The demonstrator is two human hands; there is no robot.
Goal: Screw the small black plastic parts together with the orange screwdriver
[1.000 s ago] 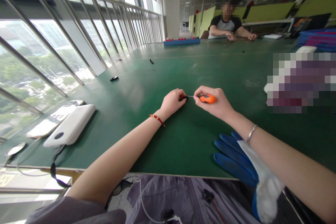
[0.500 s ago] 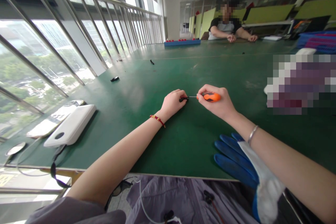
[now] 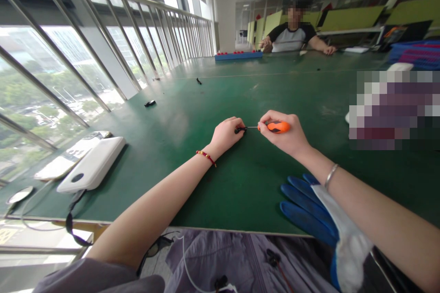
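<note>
My left hand [image 3: 227, 133] rests on the green table [image 3: 165, 146] near the middle of the view, its fingers closed on a small black part [image 3: 240, 130]. To its right, my right hand [image 3: 283, 133] grips a screwdriver [image 3: 279, 127] with an orange and black handle. The thin metal shaft points left and its tip meets the black part. Fine detail of the part is hidden by my fingers. Under my right forearm lies a blue and white glove [image 3: 311, 206] at the table's front edge.
At the left are a white power bank [image 3: 92, 165] with a cable and a phone [image 3: 74, 153]. Small black pieces [image 3: 150, 103] lie farther back. A blue tray [image 3: 238, 56] with red items and a seated person [image 3: 292, 36] are at the far side; a blue basket [image 3: 415, 55] stands back right.
Across the table, the person has moved one hand leftward to the blue tray. My hands have barely moved; the screwdriver handle looks slightly turned.
</note>
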